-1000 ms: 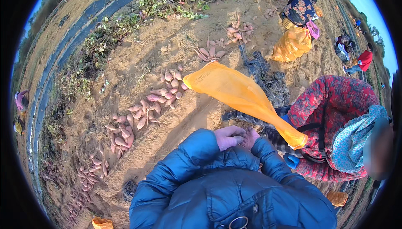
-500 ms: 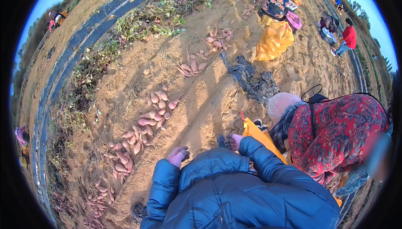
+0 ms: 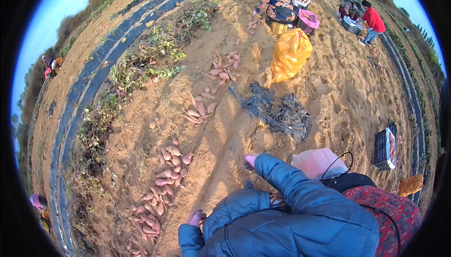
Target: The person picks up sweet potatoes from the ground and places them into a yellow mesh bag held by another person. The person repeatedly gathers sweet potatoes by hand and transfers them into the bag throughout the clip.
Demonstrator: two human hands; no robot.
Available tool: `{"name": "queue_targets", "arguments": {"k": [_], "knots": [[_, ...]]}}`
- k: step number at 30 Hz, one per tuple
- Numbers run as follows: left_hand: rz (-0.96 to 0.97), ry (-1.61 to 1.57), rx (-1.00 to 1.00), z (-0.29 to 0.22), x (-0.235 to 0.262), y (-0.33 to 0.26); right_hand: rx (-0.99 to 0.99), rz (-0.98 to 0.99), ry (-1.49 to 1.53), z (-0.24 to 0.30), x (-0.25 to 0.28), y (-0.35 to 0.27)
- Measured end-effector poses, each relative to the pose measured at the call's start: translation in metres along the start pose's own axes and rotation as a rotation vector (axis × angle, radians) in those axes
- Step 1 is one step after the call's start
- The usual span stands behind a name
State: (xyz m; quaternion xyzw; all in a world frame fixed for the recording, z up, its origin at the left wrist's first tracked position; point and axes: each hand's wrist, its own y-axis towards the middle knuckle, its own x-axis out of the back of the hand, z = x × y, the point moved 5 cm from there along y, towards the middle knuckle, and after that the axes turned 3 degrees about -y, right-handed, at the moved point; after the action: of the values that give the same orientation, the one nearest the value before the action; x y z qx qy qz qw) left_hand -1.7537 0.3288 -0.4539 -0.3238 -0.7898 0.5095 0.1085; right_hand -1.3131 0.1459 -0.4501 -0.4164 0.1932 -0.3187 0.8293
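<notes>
The right hand (image 3: 251,160) pokes out of its blue sleeve over bare sandy soil; only pink fingertips show, so I cannot tell whether the fingers are spread or curled, and nothing is visibly clamped in it. The left hand (image 3: 194,218) sits low beside the jacket, fingers seemingly loosely together and holding nothing that can be seen, with the long heap of sweet potatoes (image 3: 162,186) just to its left and slightly ahead. A smaller cluster of sweet potatoes (image 3: 200,111) lies well ahead of the right hand, and the filled orange mesh sack (image 3: 291,54) farther beyond. The loose, rutted soil could give underfoot, and a reach across to the heap might tip the body forward; the dark tangle of torn plastic film (image 3: 277,111) ahead and to the right of the right hand could snag a foot. A co-worker (image 3: 376,205) in a red patterned jacket crowds the right arm, so elbows may collide. Both palms are hidden by the sleeves, and the pale bag (image 3: 315,162) beside the right forearm is partly covered
</notes>
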Motion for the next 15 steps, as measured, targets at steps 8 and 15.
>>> {"name": "queue_targets", "arguments": {"k": [8,15], "knots": [[-0.088,0.053,0.034,-0.015,0.013,0.006,0.005,-0.143,0.047,-0.039,0.065,-0.01],[-0.033,0.144,0.038,-0.047,-0.005,0.056,-0.295,-0.326,0.145,-0.135,0.138,-0.061]]}}
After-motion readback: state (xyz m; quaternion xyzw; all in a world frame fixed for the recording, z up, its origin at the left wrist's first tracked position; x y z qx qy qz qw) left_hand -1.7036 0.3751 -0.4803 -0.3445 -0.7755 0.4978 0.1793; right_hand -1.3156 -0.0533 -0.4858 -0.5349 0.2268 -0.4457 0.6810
